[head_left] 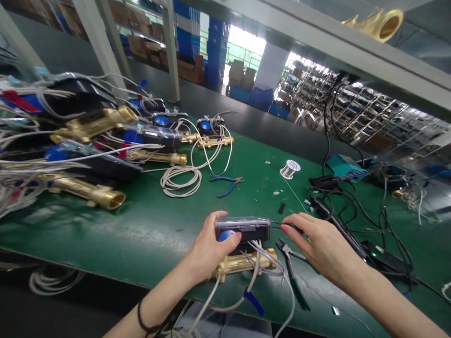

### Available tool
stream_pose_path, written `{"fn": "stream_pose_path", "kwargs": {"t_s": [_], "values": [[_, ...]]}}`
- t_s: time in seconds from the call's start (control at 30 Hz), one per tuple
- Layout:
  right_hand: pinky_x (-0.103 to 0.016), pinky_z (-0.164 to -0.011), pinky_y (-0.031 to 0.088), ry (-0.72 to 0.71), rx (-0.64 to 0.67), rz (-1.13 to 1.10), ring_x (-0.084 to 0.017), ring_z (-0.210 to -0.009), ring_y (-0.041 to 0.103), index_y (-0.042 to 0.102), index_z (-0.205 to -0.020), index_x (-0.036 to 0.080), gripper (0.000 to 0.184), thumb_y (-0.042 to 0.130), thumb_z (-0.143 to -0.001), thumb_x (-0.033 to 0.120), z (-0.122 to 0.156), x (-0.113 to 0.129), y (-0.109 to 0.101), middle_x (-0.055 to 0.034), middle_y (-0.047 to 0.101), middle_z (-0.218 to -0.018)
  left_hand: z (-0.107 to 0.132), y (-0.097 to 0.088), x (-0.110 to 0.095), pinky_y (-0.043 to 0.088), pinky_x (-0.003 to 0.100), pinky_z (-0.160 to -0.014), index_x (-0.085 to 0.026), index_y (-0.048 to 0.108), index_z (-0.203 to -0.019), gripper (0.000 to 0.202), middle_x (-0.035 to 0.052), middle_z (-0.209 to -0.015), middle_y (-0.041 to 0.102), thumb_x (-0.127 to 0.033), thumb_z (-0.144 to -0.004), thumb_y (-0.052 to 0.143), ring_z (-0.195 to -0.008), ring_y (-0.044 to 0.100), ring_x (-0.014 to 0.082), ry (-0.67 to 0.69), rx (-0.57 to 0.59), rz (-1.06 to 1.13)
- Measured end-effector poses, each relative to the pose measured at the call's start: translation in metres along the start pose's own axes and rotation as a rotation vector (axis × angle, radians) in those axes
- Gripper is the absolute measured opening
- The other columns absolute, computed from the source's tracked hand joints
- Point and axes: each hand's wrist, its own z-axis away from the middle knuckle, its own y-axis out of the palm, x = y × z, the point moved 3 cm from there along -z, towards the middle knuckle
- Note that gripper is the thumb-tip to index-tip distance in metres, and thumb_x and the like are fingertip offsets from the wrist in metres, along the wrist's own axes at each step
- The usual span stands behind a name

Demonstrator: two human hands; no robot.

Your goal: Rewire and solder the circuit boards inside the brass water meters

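Observation:
My left hand (213, 249) is closed around the left end of a water meter's black box (259, 233), which has a clear lid and a blue round part (226, 235). Below the box lies its brass pipe body (236, 264), with several grey cables (258, 263) hanging down toward the table's front edge. Between thumb and fingers, my right hand (313, 239) pinches thin dark tweezers (276, 224). Their tip reaches the lid's right end; whether it touches cannot be made out. Green-handled cutting pliers (291, 272) lie beside the brass body, under my right hand.
Meters with brass pipes (102, 195) and tangled cables crowd the left. Blue-handled pliers (227, 183), a cable coil (181, 180) and a solder wire spool (290, 169) lie farther back. On the right are a black handheld tool (338, 227) and cords. A shelf beam (317, 42) crosses above.

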Motion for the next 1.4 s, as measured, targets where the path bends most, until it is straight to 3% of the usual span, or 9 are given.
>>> {"fn": "stream_pose_path", "kwargs": {"t_s": [0.37, 0.77, 1.03, 1.2, 1.3, 1.4], "values": [[-0.025, -0.06, 0.042, 0.135, 0.151, -0.208, -0.014, -0.065, 0.058, 0.066, -0.088, 0.022, 0.03, 0.041, -0.092, 0.039, -0.004, 0.005, -0.006, -0.0003, 0.066, -0.073, -0.001, 0.002, 0.003, 0.04, 0.044, -0.095, -0.017, 0.039, -0.125, 0.069, 0.0117, -0.115, 0.055, -0.054, -0.069, 0.054, -0.105, 0.056, 0.0283, -0.027, 0.023, 0.016], [-0.023, -0.055, 0.037, 0.161, 0.193, -0.251, -0.012, -0.06, 0.056, 0.067, -0.086, 0.022, 0.029, 0.043, -0.091, 0.038, -0.009, 0.005, -0.011, 0.0015, 0.064, -0.067, -0.001, 0.001, 0.003, 0.04, 0.044, -0.095, -0.018, 0.041, -0.123, 0.067, 0.0109, -0.112, 0.057, -0.053, -0.069, 0.056, -0.105, 0.057, 0.0287, -0.028, 0.009, 0.006], [-0.023, -0.045, 0.027, 0.134, 0.067, 0.172, -0.014, -0.051, 0.057, 0.067, -0.075, 0.025, 0.02, 0.055, -0.083, 0.039, -0.023, 0.022, -0.026, 0.0007, 0.062, -0.059, -0.003, 0.001, 0.002, 0.038, 0.043, -0.098, -0.017, 0.04, -0.126, 0.071, 0.012, -0.117, 0.055, -0.054, -0.067, 0.056, -0.109, 0.054, 0.0298, -0.046, 0.006, 0.005], [-0.023, -0.04, 0.016, 0.19, 0.106, 0.397, -0.014, -0.039, 0.051, 0.061, -0.063, 0.023, 0.023, 0.061, -0.079, 0.04, -0.034, 0.043, -0.037, -0.0033, 0.057, -0.051, -0.002, 0.002, 0.001, 0.037, 0.042, -0.1, -0.017, 0.038, -0.127, 0.073, 0.0132, -0.125, 0.05, -0.055, -0.067, 0.055, -0.113, 0.052, 0.0294, -0.041, 0.006, 0.009], [-0.024, -0.04, 0.015, 0.217, 0.053, 0.455, -0.015, -0.039, 0.052, 0.056, -0.06, 0.023, 0.025, 0.057, -0.081, 0.037, -0.023, 0.05, -0.031, -0.0044, 0.058, -0.051, -0.001, 0.002, 0.002, 0.038, 0.042, -0.099, -0.016, 0.039, -0.127, 0.073, 0.0139, -0.125, 0.051, -0.054, -0.067, 0.056, -0.112, 0.053, 0.0291, -0.033, -0.011, 0.014], [-0.024, -0.039, 0.015, 0.224, -0.09, 0.44, -0.013, -0.04, 0.053, 0.053, -0.063, 0.023, 0.03, 0.047, -0.087, 0.038, -0.002, 0.051, -0.011, -0.0032, 0.061, -0.057, -0.001, 0.002, 0.003, 0.039, 0.042, -0.099, -0.015, 0.042, -0.125, 0.072, 0.014, -0.121, 0.054, -0.053, -0.067, 0.057, -0.111, 0.054, 0.0293, -0.015, -0.028, 0.017]]}}
